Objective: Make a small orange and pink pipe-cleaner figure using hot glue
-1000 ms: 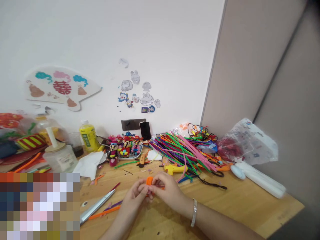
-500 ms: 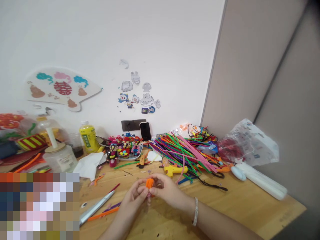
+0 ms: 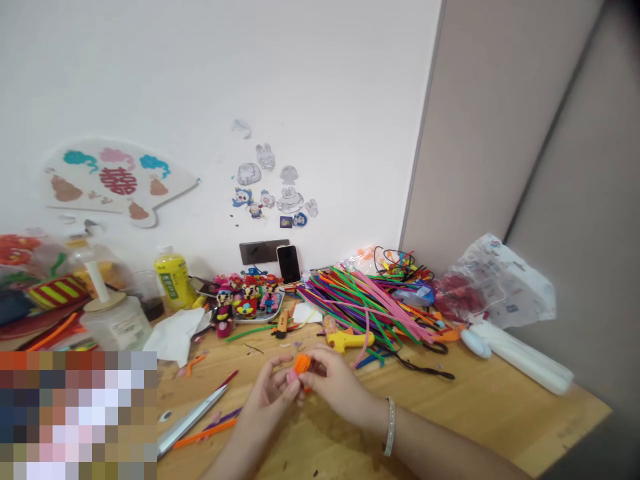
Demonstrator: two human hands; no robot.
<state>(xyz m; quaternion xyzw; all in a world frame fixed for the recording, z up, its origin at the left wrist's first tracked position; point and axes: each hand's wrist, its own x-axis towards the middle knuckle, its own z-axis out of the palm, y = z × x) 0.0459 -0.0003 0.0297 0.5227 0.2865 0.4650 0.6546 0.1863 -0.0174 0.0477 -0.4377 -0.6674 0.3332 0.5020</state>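
Both my hands meet over the front middle of the wooden table. A small bent bundle of orange pipe cleaner (image 3: pixel 302 364) stands up between their fingertips, with a bit of pink at its base. My left hand (image 3: pixel 270 393) pinches it from the left, thumb low against it. From the other side my right hand (image 3: pixel 335 383) grips it with thumb and fingers; a bracelet (image 3: pixel 390 427) circles that wrist. Part of the piece is hidden by the fingers. Just beyond my right hand lies a yellow glue gun (image 3: pixel 353 340).
A heap of coloured pipe cleaners (image 3: pixel 360 300) spreads behind the glue gun. Small figures (image 3: pixel 250 297) crowd a tray at the back, beside a phone (image 3: pixel 289 263) and yellow bottle (image 3: pixel 175 279). A long silver tool (image 3: pixel 195 417) and orange stem (image 3: pixel 207 433) lie left. Plastic bags (image 3: pixel 515 280) sit right.
The orange bundle has tilted slightly between my fingers, and pink now shows by my left thumb. The view has shifted a little; things on the table have stayed put.
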